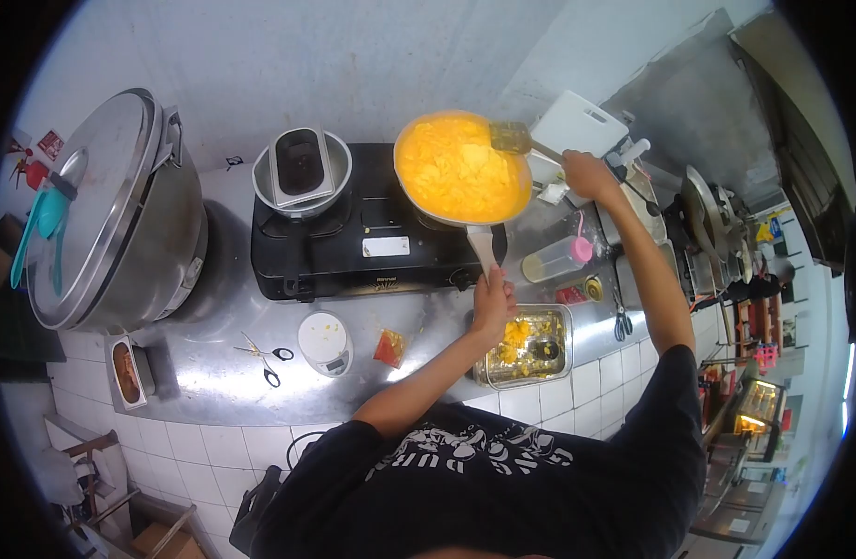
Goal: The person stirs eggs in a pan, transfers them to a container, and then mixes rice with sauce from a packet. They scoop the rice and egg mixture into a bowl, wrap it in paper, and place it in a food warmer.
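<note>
My left hand (493,306) is closed around the handle of a frying pan (481,247), which sits on the right burner of a black gas stove (353,265). Bright yellow food that looks like scrambled egg (458,172) fills the pan nearly to its rim. In my right hand (588,175) is the handle of a spatula (512,137); its broad, brownish blade lies over the pan's upper right edge, against the food. Just below my left hand stands a glass dish (569,359) with yellow pieces in it.
A metal bowl (342,191) holding a rectangular container occupies the left burner. Far left stands a big lidded pot (157,261). Scissors (271,366), a kitchen scale (325,340) and a red packet (389,347) lie along the counter's front. A pink-capped bottle (554,259) is right of the stove.
</note>
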Tool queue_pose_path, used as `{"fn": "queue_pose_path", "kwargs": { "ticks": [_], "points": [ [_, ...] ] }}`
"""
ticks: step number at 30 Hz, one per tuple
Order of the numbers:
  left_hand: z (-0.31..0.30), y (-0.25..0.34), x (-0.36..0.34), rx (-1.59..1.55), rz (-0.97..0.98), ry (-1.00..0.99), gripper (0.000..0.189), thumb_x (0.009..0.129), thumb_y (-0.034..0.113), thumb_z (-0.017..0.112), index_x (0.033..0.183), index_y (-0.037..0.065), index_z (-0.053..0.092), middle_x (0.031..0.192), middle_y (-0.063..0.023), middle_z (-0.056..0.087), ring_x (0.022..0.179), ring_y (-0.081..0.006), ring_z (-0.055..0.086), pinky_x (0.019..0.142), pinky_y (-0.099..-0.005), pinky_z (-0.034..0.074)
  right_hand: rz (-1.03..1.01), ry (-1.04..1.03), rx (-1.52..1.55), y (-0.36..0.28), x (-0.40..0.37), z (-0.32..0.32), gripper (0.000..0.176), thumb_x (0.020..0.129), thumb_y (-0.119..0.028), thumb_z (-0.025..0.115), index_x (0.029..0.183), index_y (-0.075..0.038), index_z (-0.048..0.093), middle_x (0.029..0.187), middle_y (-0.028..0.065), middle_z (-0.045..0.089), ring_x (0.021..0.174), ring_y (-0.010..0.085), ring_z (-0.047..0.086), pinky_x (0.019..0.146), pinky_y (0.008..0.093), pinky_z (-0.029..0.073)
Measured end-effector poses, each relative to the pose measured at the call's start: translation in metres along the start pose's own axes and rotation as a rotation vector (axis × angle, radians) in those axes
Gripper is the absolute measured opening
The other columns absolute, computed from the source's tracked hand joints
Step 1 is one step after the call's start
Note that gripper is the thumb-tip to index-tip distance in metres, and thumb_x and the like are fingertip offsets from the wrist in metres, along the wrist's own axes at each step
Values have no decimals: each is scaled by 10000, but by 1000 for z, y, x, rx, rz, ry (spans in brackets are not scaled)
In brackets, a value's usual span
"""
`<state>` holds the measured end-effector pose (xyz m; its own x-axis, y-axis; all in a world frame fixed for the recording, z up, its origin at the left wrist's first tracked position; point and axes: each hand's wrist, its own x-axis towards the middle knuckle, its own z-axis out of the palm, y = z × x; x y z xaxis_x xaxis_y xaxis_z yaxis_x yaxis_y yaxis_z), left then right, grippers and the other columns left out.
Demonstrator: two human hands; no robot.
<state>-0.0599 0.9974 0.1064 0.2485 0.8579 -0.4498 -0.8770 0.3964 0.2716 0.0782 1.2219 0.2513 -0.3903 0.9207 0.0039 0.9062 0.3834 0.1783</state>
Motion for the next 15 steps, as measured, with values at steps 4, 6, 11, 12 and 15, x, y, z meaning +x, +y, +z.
{"fn": "queue_pose_path", "kwargs": {
  "ticks": [4,6,11,12,15],
  "points": [
    [-6,0,-2,92,-6,29,305,979,427,446,1032,131,398,678,35,371,492,-41,292,422,-199,244,88,-228,-101,-16,47,20,222,845,-137,480,1003,-32,596,955,207,649,938,381,617,811,473,490],
    [-9,5,-2,140,-3,25,307,978,430,445,1026,132,393,676,34,370,490,-44,290,420,-201,241,5,-301,-96,-16,78,30,269,851,-152,494,1082,-56,592,990,188,651,912,377,627,794,456,504],
    [-9,15,-5,169,-53,18,322,984,428,423,996,108,389,661,15,380,464,-56,325,396,-216,264,78,-518,271,-12,115,21,373,880,-178,518,1235,-66,539,989,166,656,893,337,635,781,440,488],
    [-6,18,-5,168,-44,22,322,984,428,423,996,108,389,661,15,380,464,-56,325,396,-216,264,-228,-335,217,12,137,56,371,884,-167,508,1245,-82,530,999,183,650,895,345,633,774,442,484],
    [-9,25,-9,148,-79,31,308,983,420,432,990,115,390,662,18,377,467,-52,315,400,-210,260,-551,-225,157,-2,140,53,372,890,-146,494,1260,-115,518,1027,202,639,908,362,625,779,447,480]
  ]
}}
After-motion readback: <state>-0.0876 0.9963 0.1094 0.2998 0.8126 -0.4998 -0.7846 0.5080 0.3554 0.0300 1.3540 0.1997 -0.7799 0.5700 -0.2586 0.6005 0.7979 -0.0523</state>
